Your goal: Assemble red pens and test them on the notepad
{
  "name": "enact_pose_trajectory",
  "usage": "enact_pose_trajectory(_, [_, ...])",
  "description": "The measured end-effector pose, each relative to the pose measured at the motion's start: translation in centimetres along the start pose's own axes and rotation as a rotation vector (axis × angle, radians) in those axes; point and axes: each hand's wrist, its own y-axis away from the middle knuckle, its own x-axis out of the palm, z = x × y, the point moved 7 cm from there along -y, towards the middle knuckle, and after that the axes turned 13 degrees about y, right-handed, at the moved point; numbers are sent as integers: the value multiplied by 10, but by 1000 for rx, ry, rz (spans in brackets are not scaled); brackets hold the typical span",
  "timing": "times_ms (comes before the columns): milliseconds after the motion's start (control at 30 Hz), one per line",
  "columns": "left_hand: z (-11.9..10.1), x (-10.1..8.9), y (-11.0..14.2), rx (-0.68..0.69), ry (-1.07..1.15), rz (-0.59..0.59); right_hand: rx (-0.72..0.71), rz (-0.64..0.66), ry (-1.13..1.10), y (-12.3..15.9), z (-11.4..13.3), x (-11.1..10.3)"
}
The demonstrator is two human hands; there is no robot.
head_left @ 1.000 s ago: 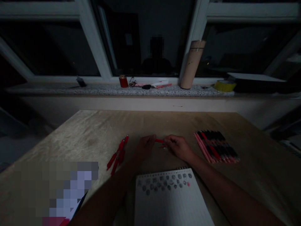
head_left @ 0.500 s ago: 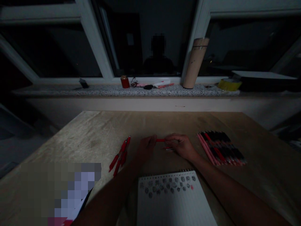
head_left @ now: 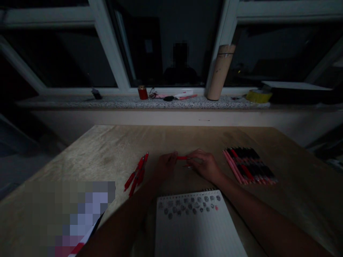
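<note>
The left hand (head_left: 166, 164) and right hand (head_left: 205, 165) pinch opposite ends of a red pen (head_left: 182, 157) over a dim bench (head_left: 160, 137), beyond a spiral notebook (head_left: 195, 230), between other pens lying on either side.

Two hands, one notepad, and pens in two groups.
There was one notepad (head_left: 193, 232). Just beyond it were two hands, one left hand (head_left: 166, 165) and one right hand (head_left: 205, 165), with one red pen (head_left: 182, 157) between them. To the notepad's left lay at least three loose red pens (head_left: 130, 181), overlapping; to its right, more than ten lined-up pens (head_left: 248, 166), too dark for exact counting. Far beyond it stood one red jar (head_left: 143, 94), one tall cylinder (head_left: 220, 73) and one yellow roll (head_left: 258, 96).
</note>
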Motion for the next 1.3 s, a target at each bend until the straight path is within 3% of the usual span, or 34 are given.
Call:
enact_pose_trajectory(233, [-2, -3, -2, 63, -51, -13, 12, -92, 16, 3, -4, -5])
enact_pose_trajectory(400, [-6, -2, -2, 193, -416, 9, 16, -37, 106, 2, 2, -5])
enact_pose_trajectory(500, [-4, -1, -1, 257, -521, 36, 31, -19, 155, 1, 5, -5])
enact_pose_trajectory(633, [2, 2, 1, 287, -539, 111, 72, -8, 216, 2, 3, -5])
enact_pose_trajectory(800, [0, 2, 2, 293, -525, 88, 73, 1, 236, 2, 4, -7])
enact_pose_trajectory(900, [-8, 4, 4, 335, -465, 76, 48, -11, 210, 2, 7, -8])
enact_pose_trajectory(1000, [-14, 11, 6, 381, -437, 142, 26, -4, 163, 3, 10, -4])
enact_pose_trajectory(1200, [-14, 15, 6, 399, -464, 202, 144, -2, 94, 6, 0, -1])
enact_pose_trajectory(1300, [-13, 14, 6, 396, -496, 208, 85, 46, 74, 5, 1, 0])
